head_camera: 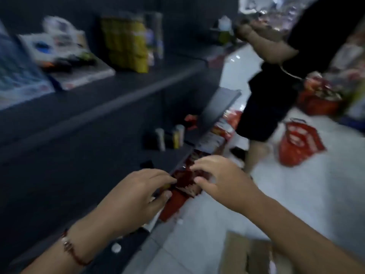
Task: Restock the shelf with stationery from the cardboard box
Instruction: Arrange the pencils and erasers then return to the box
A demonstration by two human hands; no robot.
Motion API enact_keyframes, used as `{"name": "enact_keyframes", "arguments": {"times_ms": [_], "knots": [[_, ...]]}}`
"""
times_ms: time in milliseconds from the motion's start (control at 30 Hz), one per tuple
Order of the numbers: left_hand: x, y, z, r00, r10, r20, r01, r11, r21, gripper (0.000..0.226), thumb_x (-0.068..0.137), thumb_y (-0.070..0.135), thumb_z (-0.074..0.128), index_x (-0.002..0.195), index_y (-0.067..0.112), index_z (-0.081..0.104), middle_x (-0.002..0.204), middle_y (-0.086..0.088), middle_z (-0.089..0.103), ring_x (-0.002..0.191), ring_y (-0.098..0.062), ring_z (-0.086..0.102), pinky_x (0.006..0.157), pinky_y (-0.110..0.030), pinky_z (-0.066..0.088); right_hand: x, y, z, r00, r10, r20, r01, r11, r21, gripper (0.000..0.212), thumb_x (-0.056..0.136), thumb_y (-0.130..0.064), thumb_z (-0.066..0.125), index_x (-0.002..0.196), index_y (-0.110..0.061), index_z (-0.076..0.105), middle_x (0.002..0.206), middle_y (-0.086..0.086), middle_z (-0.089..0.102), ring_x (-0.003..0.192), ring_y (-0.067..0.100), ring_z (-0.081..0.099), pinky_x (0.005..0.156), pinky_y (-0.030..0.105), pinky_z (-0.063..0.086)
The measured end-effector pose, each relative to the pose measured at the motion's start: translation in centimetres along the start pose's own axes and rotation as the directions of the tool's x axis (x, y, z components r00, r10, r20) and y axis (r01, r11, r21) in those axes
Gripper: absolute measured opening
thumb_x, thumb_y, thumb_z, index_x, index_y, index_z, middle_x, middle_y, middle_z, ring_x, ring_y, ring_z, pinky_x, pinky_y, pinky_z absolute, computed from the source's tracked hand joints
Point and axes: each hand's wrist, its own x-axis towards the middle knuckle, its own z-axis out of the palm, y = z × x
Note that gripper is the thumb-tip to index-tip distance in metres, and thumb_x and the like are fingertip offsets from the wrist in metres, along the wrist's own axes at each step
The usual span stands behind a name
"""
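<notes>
- Our left hand (pixel 138 191) and right hand (pixel 219 178) meet over a cluster of red packets (pixel 185 179) at the front edge of the lowest shelf (pixel 167 159) of a dark store unit; the frame is blurred by motion.
- The left hand's fingers are curled, thumb and fingertips closing toward the packets, and it appears to pinch one, though the blur leaves that short of certain.
- The right hand is spread, fingers loosely bent above the same packets; we cannot tell whether it grips anything or only steadies the row.
- The cardboard box (pixel 248 254) sits on the pale floor near our right forearm, flaps open; its contents are not visible from here.
- Stocking looks well underway, in our judgement: more red packets (pixel 213 139) line the low shelf further along, small tubes (pixel 171 136) stand on the shelf above, and yellow packs (pixel 126 44) and flat printed packs (pixel 65 52) occupy the upper shelf.
- Bare stretches of dark shelving remain, so we judge more stock is still to come out of the box.
- Another person in black clothing (pixel 276 91) stands further down the aisle, with red shopping baskets (pixel 298 143) on the floor near them.
</notes>
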Motion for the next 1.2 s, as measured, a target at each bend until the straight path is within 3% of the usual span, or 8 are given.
{"name": "enact_keyframes", "arguments": {"times_ms": [67, 133, 300, 533, 667, 967, 1067, 1200], "knots": [[2.8, 4.0, 5.6, 0.994, 0.062, 0.094, -0.054, 0.995, -0.086, 0.031, 0.096, 0.037, 0.059, 0.127, 0.035, 0.062, 0.123, 0.028, 0.054, 0.119, 0.005, 0.042, 0.091, 0.006, 0.022, -7.9, 5.3, 0.1, 0.981, 0.189, 0.042, -0.189, 0.982, 0.010, 0.028, 0.095, -0.035, 0.057, 0.120, -0.026, 0.067, 0.126, -0.013, 0.062, 0.120, 0.005, 0.048, 0.098, 0.002, 0.020], [5.5, 7.6, 11.4, 0.973, 0.111, 0.203, -0.082, 0.986, -0.148, 0.032, 0.096, 0.039, 0.057, 0.127, 0.034, 0.061, 0.125, 0.026, 0.055, 0.115, 0.005, 0.048, 0.096, -0.001, 0.029, -15.6, 9.8, 1.0, 0.921, 0.381, 0.082, -0.384, 0.923, 0.028, 0.034, 0.092, -0.040, 0.053, 0.119, -0.026, 0.068, 0.126, -0.011, 0.063, 0.122, 0.009, 0.051, 0.105, 0.015, 0.028], [12.2, 15.8, 24.4, 0.859, 0.223, 0.460, -0.114, 0.961, -0.253, 0.033, 0.098, 0.043, 0.052, 0.130, 0.036, 0.057, 0.130, 0.022, 0.054, 0.118, 0.004, 0.049, 0.095, -0.010, 0.034, -29.3, 17.9, 3.8, 0.655, 0.735, 0.177, -0.752, 0.657, 0.053, 0.028, 0.087, -0.028, 0.048, 0.102, -0.021, 0.070, 0.100, 0.001, 0.069, 0.094, 0.023, 0.065, 0.084, 0.037, 0.051], [21.7, 23.8, 41.8, 0.684, 0.276, 0.675, -0.040, 0.939, -0.343, 0.032, 0.099, 0.037, 0.050, 0.130, 0.036, 0.056, 0.131, 0.018, 0.051, 0.109, -0.001, 0.053, 0.091, -0.020, 0.044, -37.6, 30.0, 10.4, 0.281, 0.918, 0.279, -0.957, 0.244, 0.159, 0.037, 0.093, -0.030, 0.058, 0.130, -0.033, 0.058, 0.134, -0.016, 0.054, 0.121, 0.008, 0.051, 0.099, 0.023, 0.043], [26.8, 26.6, 53.1, 0.575, 0.255, 0.777, -0.047, 0.959, -0.280, 0.033, 0.099, 0.029, 0.047, 0.131, 0.030, 0.057, 0.130, 0.003, 0.056, 0.110, -0.013, 0.057, 0.086, -0.025, 0.047, -40.2, 38.8, 15.3, 0.164, 0.932, 0.324, -0.980, 0.116, 0.163, 0.040, 0.095, -0.030, 0.057, 0.134, -0.033, 0.052, 0.138, -0.012, 0.053, 0.121, 0.007, 0.050, 0.100, 0.024, 0.043], [28.6, 27.6, 84.5, 0.496, 0.071, 0.866, 0.089, 0.987, -0.132, 0.028, 0.097, 0.024, 0.043, 0.117, 0.027, 0.062, 0.111, 0.002, 0.063, 0.097, -0.019, 0.063, 0.081, -0.035, 0.053, -49.2, 63.0, 33.3, 0.175, 0.921, 0.347, -0.973, 0.108, 0.204, 0.037, 0.093, -0.022, 0.056, 0.130, -0.024, 0.057, 0.128, -0.002, 0.059, 0.113, 0.018, 0.056, 0.095, 0.031, 0.046], [24.9, 27.6, 96.2, 0.562, -0.031, 0.826, 0.212, 0.971, -0.108, 0.044, 0.099, 0.021, 0.049, 0.142, 0.024, 0.046, 0.139, 0.003, 0.049, 0.117, -0.016, 0.055, 0.091, -0.027, 0.048, -51.8, 71.5, 42.1, 0.293, 0.899, 0.327, -0.945, 0.220, 0.242, 0.043, 0.093, -0.020, 0.058, 0.136, -0.019, 0.054, 0.133, 0.002, 0.057, 0.120, 0.021, 0.054, 0.097, 0.032, 0.043], [20.5, 26.7, 108.0, 0.681, -0.195, 0.706, 0.386, 0.915, -0.120, 0.042, 0.102, 0.019, 0.045, 0.143, 0.023, 0.048, 0.153, 0.010, 0.035, 0.136, -0.011, 0.038, 0.106, -0.016, 0.028, -53.4, 80.9, 52.3, 0.475, 0.812, 0.339, -0.877, 0.408, 0.252, 0.044, 0.096, -0.023, 0.055, 0.140, -0.021, 0.051, 0.141, 0.003, 0.054, 0.129, 0.024, 0.049, 0.104, 0.035, 0.040]]}}
